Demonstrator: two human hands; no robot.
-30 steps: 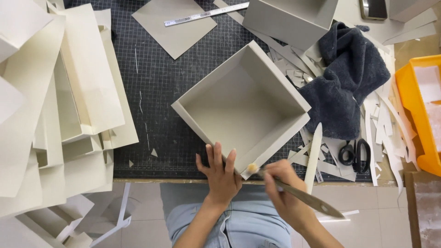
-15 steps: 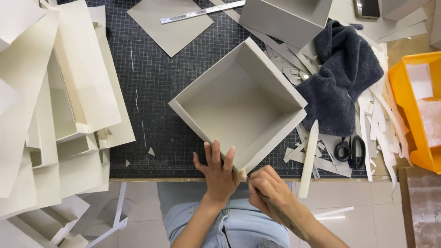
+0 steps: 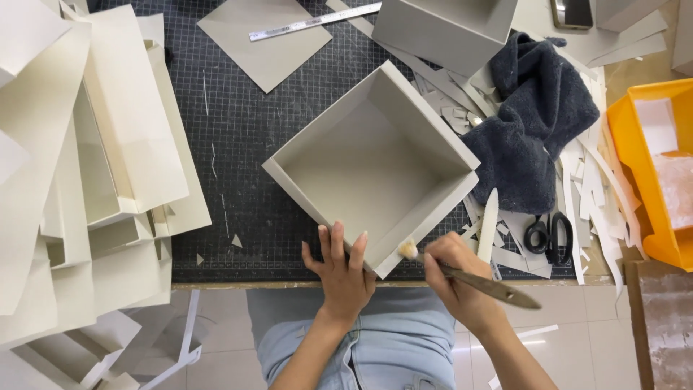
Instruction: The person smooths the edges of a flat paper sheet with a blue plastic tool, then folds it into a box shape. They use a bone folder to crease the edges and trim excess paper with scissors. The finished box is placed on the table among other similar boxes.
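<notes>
An open square grey cardboard box [image 3: 375, 162] lies turned like a diamond on the black cutting mat [image 3: 238, 130]. My left hand [image 3: 341, 269] presses flat against the box's near outer wall, fingers together. My right hand [image 3: 455, 282] grips a wooden-handled brush [image 3: 469, 276]. The brush's pale bristles touch the box's near right wall close to the bottom corner.
Stacks of cream cardboard panels [image 3: 94, 166] fill the left. A dark blue towel [image 3: 534, 126], black scissors [image 3: 550, 232], a white bone folder [image 3: 489, 215] and paper strips lie right of the box. An orange tray [image 3: 650, 166], a steel ruler [image 3: 315, 20] and another grey box [image 3: 444, 25] are nearby.
My right hand has brought the brush up from below the table edge, and its bristles now touch the box's near right wall. My left hand has stayed on the box.
</notes>
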